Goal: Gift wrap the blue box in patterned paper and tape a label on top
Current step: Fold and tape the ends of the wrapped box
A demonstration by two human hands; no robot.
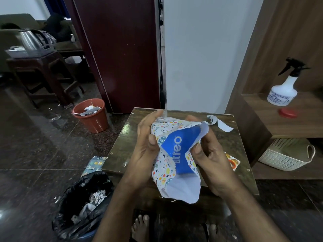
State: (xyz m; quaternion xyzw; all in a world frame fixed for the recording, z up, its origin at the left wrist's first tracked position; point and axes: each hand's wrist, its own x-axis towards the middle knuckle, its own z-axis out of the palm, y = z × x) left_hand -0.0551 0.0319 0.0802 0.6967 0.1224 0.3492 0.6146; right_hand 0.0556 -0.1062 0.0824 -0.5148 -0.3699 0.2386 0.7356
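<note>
1. Wrapping step, mid-way: blue box [180,149] held up above the surface [122,142], patterned paper [166,165] loosely round it, front face uncovered.
2. My left hand [145,147] grips box and paper from the left side.
3. My right hand [208,152] pinches the right paper flap.
4. Next: pull flap across blue face, overlap edges, then tape; strip near the far edge is probably the label [222,124].

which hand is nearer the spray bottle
Right. The right hand grips the paper's right edge on the side toward the spray bottle; the left hand holds the far side of the box.
</note>
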